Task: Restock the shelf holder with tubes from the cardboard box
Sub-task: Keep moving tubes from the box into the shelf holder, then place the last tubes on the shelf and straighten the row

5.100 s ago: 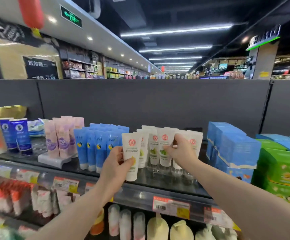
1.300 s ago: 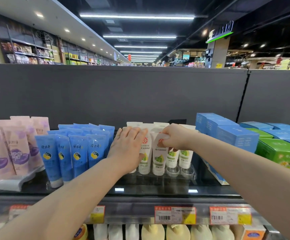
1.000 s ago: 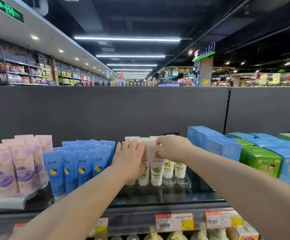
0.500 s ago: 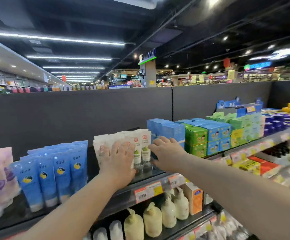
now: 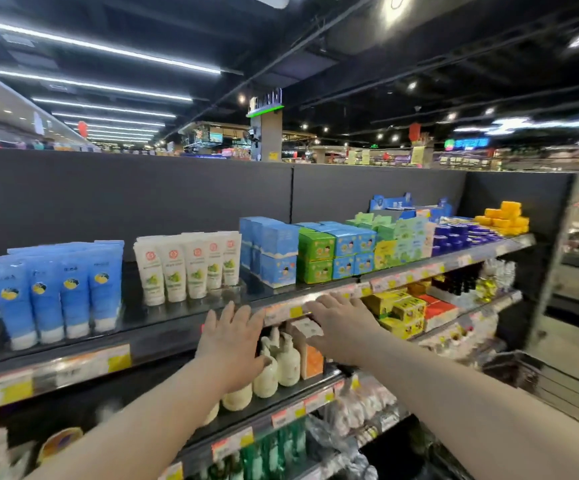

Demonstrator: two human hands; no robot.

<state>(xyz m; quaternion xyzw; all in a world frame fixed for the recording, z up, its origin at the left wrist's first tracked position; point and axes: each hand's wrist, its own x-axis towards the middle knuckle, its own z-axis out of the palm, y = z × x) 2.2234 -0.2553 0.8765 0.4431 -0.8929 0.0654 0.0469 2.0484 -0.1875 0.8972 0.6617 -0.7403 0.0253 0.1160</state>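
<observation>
Several white tubes [image 5: 187, 266] with red logos and green fruit pictures stand upright in a row in a clear holder [image 5: 236, 285] on the top shelf. My left hand [image 5: 234, 336] hovers open, palm down, below and in front of them, apart from the tubes. My right hand [image 5: 341, 322] is also open with fingers spread, near the shelf's front edge by the price labels. Neither hand holds anything. No cardboard box is in view.
Blue tubes [image 5: 56, 292] stand left of the white ones. Blue boxes [image 5: 270, 251] and green boxes [image 5: 315, 254] fill the shelf to the right. Cream pump bottles [image 5: 281, 362] sit on the shelf below. Price tags line the shelf edge [image 5: 83, 365].
Both hands have let go of the white tubes and drawn back down toward the shelf edge. The view has swung to the right, so the tubes now sit left of centre.
</observation>
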